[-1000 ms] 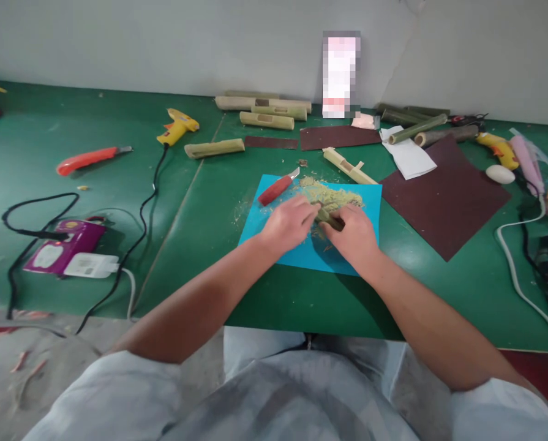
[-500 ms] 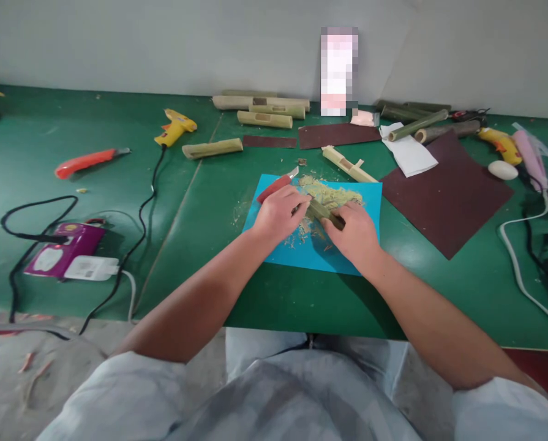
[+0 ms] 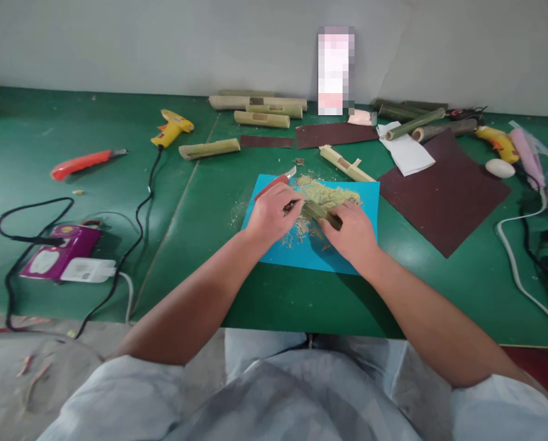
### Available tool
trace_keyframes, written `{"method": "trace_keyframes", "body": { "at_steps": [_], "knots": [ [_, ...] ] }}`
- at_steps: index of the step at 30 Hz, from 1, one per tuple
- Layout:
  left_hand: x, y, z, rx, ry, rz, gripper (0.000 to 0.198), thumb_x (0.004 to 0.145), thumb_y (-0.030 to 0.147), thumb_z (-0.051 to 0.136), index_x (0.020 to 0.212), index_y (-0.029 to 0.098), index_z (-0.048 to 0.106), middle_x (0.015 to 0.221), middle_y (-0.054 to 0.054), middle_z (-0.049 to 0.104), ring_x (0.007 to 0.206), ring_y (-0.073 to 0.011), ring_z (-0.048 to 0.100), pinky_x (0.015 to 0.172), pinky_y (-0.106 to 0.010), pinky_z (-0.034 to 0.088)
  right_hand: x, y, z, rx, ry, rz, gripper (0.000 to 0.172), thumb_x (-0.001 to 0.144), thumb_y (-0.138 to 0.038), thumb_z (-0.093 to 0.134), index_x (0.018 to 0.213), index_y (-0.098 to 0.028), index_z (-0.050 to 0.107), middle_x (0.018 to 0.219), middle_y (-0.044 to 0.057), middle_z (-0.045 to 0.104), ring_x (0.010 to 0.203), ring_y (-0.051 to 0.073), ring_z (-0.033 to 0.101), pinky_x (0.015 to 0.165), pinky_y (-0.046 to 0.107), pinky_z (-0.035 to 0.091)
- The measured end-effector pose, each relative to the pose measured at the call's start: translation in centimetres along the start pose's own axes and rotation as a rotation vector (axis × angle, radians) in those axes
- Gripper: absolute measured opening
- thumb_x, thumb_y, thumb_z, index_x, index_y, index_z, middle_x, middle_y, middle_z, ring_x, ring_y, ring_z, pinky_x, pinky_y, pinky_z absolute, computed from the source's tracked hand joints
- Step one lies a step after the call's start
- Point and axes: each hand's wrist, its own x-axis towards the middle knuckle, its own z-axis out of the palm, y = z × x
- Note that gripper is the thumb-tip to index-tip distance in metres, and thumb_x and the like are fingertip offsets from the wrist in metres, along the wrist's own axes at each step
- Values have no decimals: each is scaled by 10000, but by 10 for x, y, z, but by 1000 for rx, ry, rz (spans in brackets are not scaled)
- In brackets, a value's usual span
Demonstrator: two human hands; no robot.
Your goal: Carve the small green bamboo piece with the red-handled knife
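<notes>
1. Green workbench (image 3: 209, 202) set against a pale wall: near its front edge lies a blue sheet (image 3: 301, 252), and the short bamboo piece (image 3: 319, 213) is held just above the middle of that sheet.
2. The right hand (image 3: 352, 233) is closed around the near end of the bamboo piece, fingers wrapped over it, with the far end pointing left towards the other hand.
3. The left hand (image 3: 269, 215) is curled shut on a thin dark tool (image 3: 291, 205). Only the tool's tip shows, right at the free end of the bamboo; whether it touches I cannot tell.
4. A heap of pale shavings (image 3: 331, 193) sits on the sheet just behind both hands, with loose crumbs scattered under them.
5. A red-handled knife (image 3: 276, 180) lies at the sheet's far left corner, partly hidden by the left hand.
6. Just beyond the sheet rests a notched bamboo length (image 3: 345, 164), and to the right a large dark sandpaper sheet (image 3: 443, 196).
7. Well to the left are a yellow glue gun (image 3: 170, 127), a red utility knife (image 3: 83, 163) and a purple device (image 3: 60, 248) with cables.
</notes>
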Motion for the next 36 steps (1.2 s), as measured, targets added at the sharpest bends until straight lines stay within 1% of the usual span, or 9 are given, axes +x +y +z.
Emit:
{"method": "trace_keyframes", "body": {
  "at_steps": [9, 11, 15, 17, 19, 22, 25, 28, 36],
  "knots": [
    [-1, -1, -4, -42, -54, -41, 120, 901, 264, 664, 901, 192, 760, 849, -38, 700, 747, -144, 637, 772, -301, 563, -2, -2, -1, -1, 14, -9, 169, 917, -384, 662, 832, -239, 660, 893, 86, 665, 905, 262, 609, 813, 411, 497],
    [-2, 0, -1, -95, -27, -140, 134, 895, 273, 672, 901, 188, 775, 812, -35, 699, 698, -134, 617, 707, -293, 540, -2, -3, -1, -6, 17, -6, 167, 917, -383, 662, 833, -238, 660, 896, 82, 667, 908, 261, 610, 810, 406, 494],
    [-4, 2, 5, -387, 48, -516, 159, 860, 313, 711, 876, 166, 768, 609, 7, 614, 508, -104, 521, 494, -256, 438, -2, -2, -1, 1, 19, -13, 162, 913, -377, 666, 824, -242, 652, 896, 78, 671, 912, 259, 611, 816, 404, 489],
    [-3, 3, 7, -515, 73, -605, 163, 850, 326, 723, 851, 166, 758, 562, 26, 565, 468, -92, 483, 464, -247, 415, -2, -2, 0, 4, 15, -18, 166, 915, -385, 663, 826, -244, 651, 895, 78, 671, 911, 260, 610, 820, 408, 489],
    [-2, 4, 7, -568, 66, -627, 169, 854, 334, 725, 831, 169, 754, 557, 30, 552, 459, -82, 464, 462, -241, 407, -2, -1, 0, 5, 12, -25, 164, 915, -383, 660, 831, -242, 652, 897, 81, 672, 914, 264, 612, 825, 412, 491],
    [-2, 6, 5, -502, 32, -591, 166, 860, 330, 720, 822, 173, 757, 558, 19, 579, 488, -96, 496, 480, -246, 428, -1, -1, -1, 0, 11, -28, 153, 908, -369, 666, 841, -232, 658, 901, 89, 674, 917, 270, 618, 832, 418, 494],
    [-3, 9, 2, -299, 62, -375, 140, 882, 298, 692, 882, 198, 790, 755, -33, 726, 693, -149, 642, 668, -296, 559, -1, -1, -1, 3, 6, -22, 144, 904, -366, 666, 844, -235, 662, 903, 89, 677, 918, 272, 623, 833, 424, 498],
    [-3, 13, -2, -142, 77, -174, 151, 914, 299, 678, 937, 224, 808, 895, -47, 769, 821, -172, 683, 832, -341, 592, 0, -2, -1, 6, 3, -16, 140, 900, -366, 668, 837, -241, 660, 900, 86, 676, 927, 274, 624, 830, 423, 501],
    [-4, 8, -1, -94, 65, -114, 185, 916, 221, 650, 1020, 208, 802, 927, -52, 772, 863, -178, 703, 895, -352, 588, -1, -1, -1, -1, 12, -30, 141, 903, -359, 676, 844, -232, 668, 906, 95, 671, 924, 278, 620, 812, 418, 502]
  ]
}}
